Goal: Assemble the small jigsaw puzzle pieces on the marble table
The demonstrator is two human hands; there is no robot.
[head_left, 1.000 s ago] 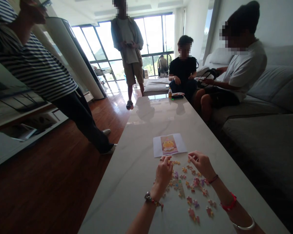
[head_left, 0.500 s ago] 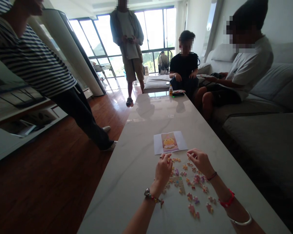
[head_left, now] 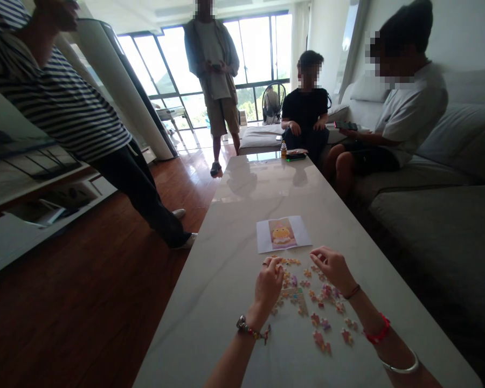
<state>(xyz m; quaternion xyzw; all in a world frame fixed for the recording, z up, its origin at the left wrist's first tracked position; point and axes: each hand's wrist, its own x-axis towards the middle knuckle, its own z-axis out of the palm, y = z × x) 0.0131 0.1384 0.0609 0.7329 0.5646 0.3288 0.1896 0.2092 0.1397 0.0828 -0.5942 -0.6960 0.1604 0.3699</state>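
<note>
Many small jigsaw pieces [head_left: 326, 291] in pink, yellow and purple lie scattered on the table beneath and between my hands. My left hand [head_left: 269, 281] hovers at the left side of the pieces with its fingers curled together; anything in its fingertips is hidden. Opposite it, my right hand [head_left: 332, 266] is held above the right side, thumb and fingers pinched, and what they hold, if anything, is too small to make out. A partly joined corner of the puzzle [head_left: 302, 302] lies between the wrists. Just beyond my hands is a creased paper sheet [head_left: 303, 230] printed with a yellow cartoon figure.
The long white marble-look table [head_left: 210, 280] stretches away from me. At its far end stand a small bottle [head_left: 283, 150] and a dark flat object [head_left: 296, 157]. Two people sit on the grey sofa [head_left: 428, 215] to the right; two others stand at left and at the back.
My hands keep nearly the same pose, with the view shifted slightly. The seated person at right now holds a phone higher, in plain sight. The striped-shirt person has leaned a little to the right.
</note>
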